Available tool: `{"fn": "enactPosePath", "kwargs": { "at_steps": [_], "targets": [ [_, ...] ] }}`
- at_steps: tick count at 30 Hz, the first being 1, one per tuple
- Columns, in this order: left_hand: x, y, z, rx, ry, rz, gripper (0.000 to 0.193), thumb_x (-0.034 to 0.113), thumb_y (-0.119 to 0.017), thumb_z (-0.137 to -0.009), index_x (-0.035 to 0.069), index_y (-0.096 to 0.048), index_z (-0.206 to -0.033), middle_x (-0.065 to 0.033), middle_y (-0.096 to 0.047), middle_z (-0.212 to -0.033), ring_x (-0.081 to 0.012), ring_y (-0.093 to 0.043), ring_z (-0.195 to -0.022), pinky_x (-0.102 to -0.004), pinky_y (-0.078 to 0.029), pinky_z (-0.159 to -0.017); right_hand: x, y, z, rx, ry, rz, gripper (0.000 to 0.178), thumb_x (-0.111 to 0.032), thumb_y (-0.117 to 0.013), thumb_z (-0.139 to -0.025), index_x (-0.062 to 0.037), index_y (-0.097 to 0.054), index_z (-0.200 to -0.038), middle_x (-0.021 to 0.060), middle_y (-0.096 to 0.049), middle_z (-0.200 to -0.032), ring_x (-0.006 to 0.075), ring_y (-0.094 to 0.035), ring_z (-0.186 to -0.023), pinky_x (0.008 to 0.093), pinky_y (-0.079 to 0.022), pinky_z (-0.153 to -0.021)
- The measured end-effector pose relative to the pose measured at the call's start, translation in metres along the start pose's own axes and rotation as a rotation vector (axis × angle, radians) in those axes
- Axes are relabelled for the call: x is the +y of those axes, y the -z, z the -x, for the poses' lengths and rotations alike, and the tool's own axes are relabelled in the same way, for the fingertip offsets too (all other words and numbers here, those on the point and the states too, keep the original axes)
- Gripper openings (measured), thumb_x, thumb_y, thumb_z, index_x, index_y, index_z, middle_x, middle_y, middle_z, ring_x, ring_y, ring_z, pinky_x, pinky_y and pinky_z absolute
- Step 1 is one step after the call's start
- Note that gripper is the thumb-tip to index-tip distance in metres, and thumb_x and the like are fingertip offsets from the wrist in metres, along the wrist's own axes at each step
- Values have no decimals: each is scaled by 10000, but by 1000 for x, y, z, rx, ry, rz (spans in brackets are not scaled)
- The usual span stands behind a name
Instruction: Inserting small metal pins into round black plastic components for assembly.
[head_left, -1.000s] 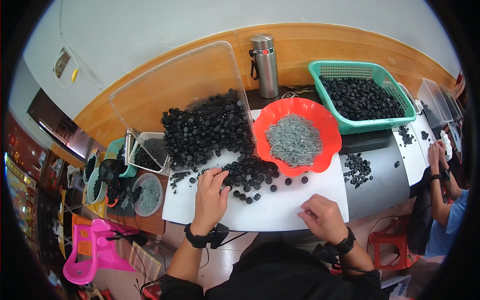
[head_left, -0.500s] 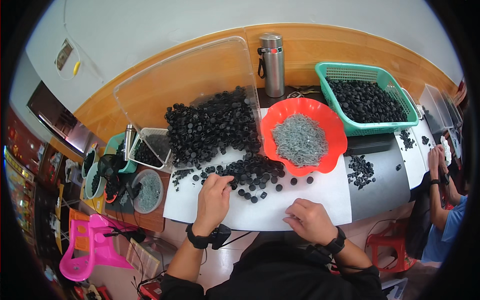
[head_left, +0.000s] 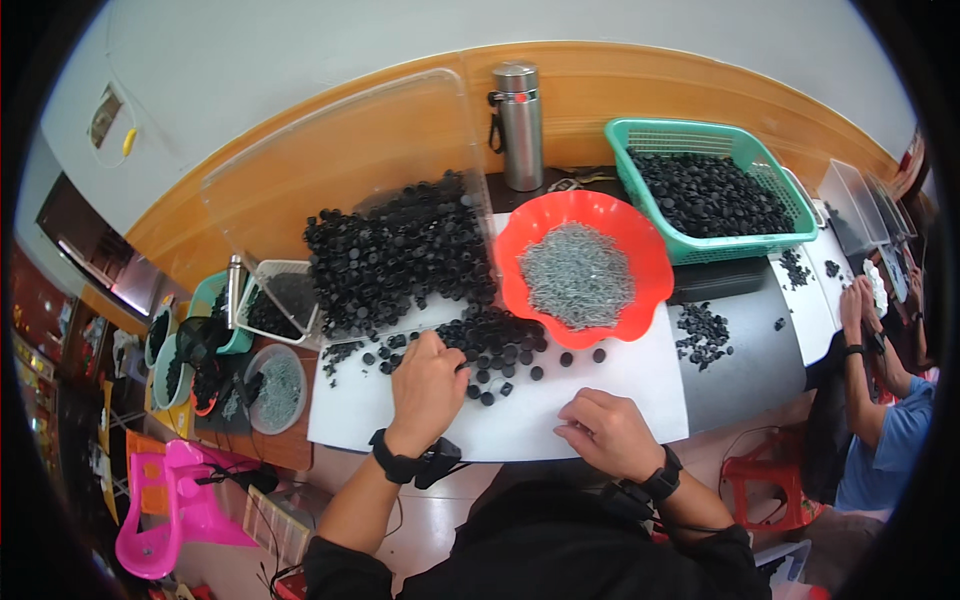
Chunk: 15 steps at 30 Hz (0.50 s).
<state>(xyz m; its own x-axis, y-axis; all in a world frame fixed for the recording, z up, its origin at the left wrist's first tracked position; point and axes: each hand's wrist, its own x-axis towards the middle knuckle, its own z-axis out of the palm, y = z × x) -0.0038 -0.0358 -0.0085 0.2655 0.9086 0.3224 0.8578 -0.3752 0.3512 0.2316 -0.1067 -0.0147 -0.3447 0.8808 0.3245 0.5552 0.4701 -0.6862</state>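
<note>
My left hand (head_left: pixel 428 388) reaches into the near edge of a loose pile of small round black plastic caps (head_left: pixel 500 338) on a white sheet (head_left: pixel 520 430). Its fingers are curled and pinched together. A dark bit shows at the thumb tip, but whether it is gripped is unclear. To the right, my right hand (head_left: pixel 605 430) hovers low over or rests on the sheet's near edge, fingers bent and closed. What it holds, if anything, is hidden. Beyond the pile, a red scalloped bowl (head_left: pixel 652 300) holds many thin silver metal pins or screws (head_left: pixel 578 275).
A clear bin (head_left: pixel 335 115) lies tipped with black caps spilling out. A green basket (head_left: pixel 700 250) of black parts stands back right, near a steel flask (head_left: pixel 523 130). Left are tubs and a pink chair (head_left: pixel 185 510). A co-worker in a blue shirt (head_left: pixel 885 450) sits at right.
The whole view has shifted slightly, so the table appears further left. My left hand has moved right and forward into the caps, its fingers curling down. My right hand stays near the same spot, closed.
</note>
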Motion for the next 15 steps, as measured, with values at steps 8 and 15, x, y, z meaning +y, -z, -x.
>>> {"fn": "enactPosePath", "kwargs": {
  "at_steps": [8, 15],
  "targets": [
    [4, 3, -5, -83, -41, -109, 139, 88, -744, -643, 35, -641, -719, -95, -528, -797, -273, -563, -791, -381, -463, -621, 12, 59, -2, 222, -104, 84, 120, -25, -690, -725, 0, -584, -776, 112, -574, -712, 242, -591, -587, 324, -463, -519],
    [1, -3, -12, -145, 2, -132, 135, 95, -728, -633, 19, -641, -704, -128, -580, -762, -307, -596, -730, -400, -477, -628, 18, 107, -54, 271, -44, 187, 151, -29, -697, -696, -8, -595, -805, 106, -569, -756, 253, -579, -677, 342, -463, -594]
  ]
}}
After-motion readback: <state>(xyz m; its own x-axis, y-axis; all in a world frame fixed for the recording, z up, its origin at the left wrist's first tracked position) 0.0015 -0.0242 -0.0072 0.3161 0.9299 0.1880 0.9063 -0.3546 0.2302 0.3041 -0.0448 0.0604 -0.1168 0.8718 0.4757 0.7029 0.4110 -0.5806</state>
